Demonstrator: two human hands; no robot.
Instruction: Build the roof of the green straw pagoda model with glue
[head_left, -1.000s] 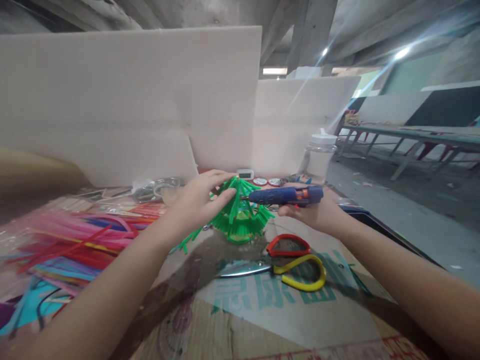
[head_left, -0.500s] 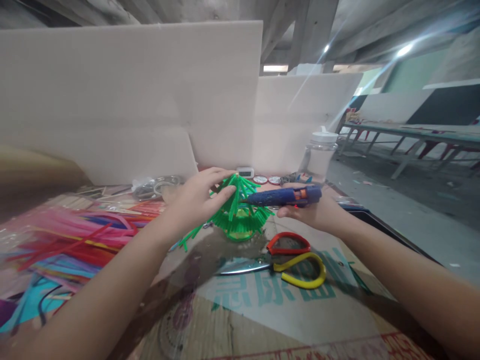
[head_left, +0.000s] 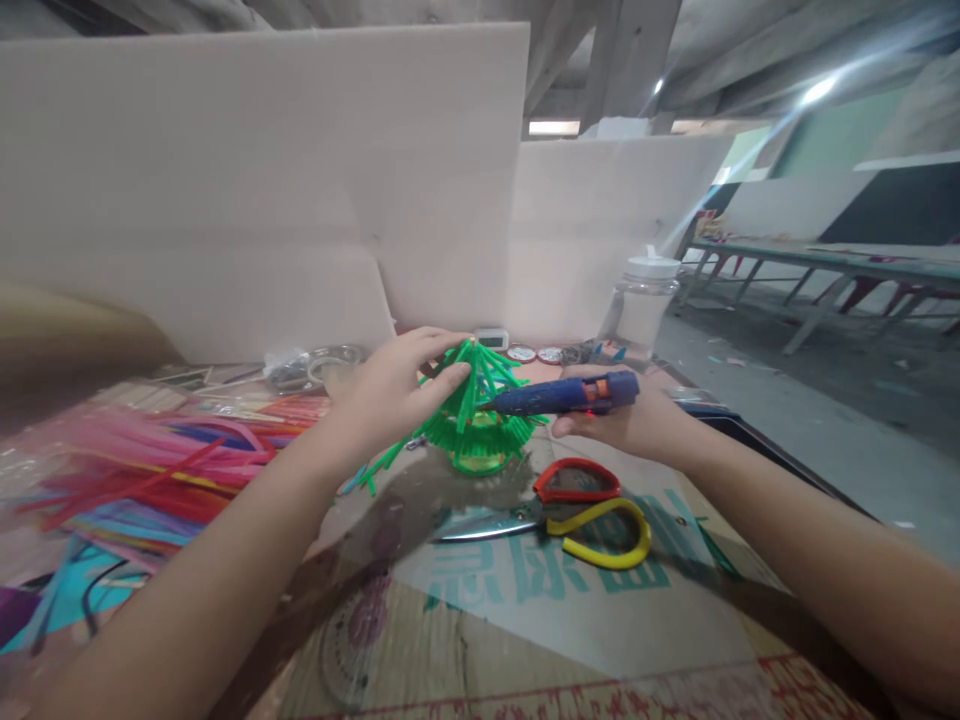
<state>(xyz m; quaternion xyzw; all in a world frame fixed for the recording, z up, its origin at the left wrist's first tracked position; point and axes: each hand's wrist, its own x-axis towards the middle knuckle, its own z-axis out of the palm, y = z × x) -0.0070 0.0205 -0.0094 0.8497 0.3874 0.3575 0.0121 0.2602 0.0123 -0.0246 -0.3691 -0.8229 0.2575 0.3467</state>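
Observation:
My left hand pinches the upper part of a green pipe-cleaner tree, with thumb and fingers on its left side. The tree stands upright on the table, its stems fanning down from a pointed top. One loose-looking green stem sticks out to the lower left, below the hand. In my right hand is a blue glue gun, held level. Its nozzle points left against or very close to the tree's front stems; contact is unclear. Most of the right fingers are hidden behind the gun.
Scissors with red and yellow handles lie in front of the tree. Colourful pipe cleaners are heaped at left. A clear bottle stands back right, near a small digital display. White boards rise behind the table.
The glue gun's nozzle has tipped slightly downward along the tree's front. Both hands keep their grip, and the camera view has shifted a little.

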